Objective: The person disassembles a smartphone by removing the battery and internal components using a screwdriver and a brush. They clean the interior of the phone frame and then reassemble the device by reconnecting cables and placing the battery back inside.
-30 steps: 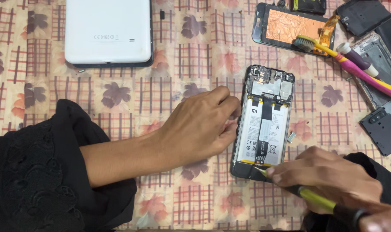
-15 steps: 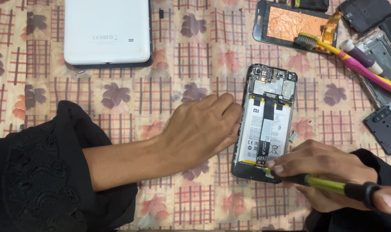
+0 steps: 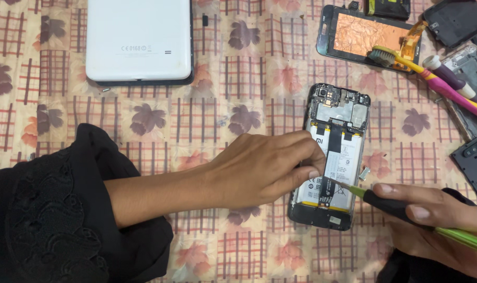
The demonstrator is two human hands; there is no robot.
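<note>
Black-framed and stripped of its back cover, the opened phone (image 3: pixel 334 157) is lying face down on the patterned cloth (image 3: pixel 249 73), just right of the middle of the view, with its circuit board at its 12 o'clock end and its pale battery filling the body below. The left hand (image 3: pixel 264 167) is reaching in from 9 o'clock, resting on the phone's left edge with its fingers curled and the fingertips pressing down on the battery beside the dark ribbon strip running along the middle. The right hand (image 3: pixel 432 220) is coming in from 4 o'clock, closed around the black and green handle of a screwdriver (image 3: pixel 406 212), with the thumb and forefinger lying along the shaft; the tip is touching the lower part of the battery, just beside the left fingertips. A small silver part (image 3: pixel 365 173) is lying on the cloth just off the phone's right edge. At 11 o'clock, well apart from the phone, a white tablet (image 3: pixel 138 39) is lying back up. At 1 o'clock a loose phone screen (image 3: pixel 364 34) with an orange face is lying flat, with the head of a yellow and pink toothbrush (image 3: pixel 432 78) resting on its lower right corner. Dark phone frames and covers (image 3: pixel 472 157) are crowding the edge at 3 o'clock.
</note>
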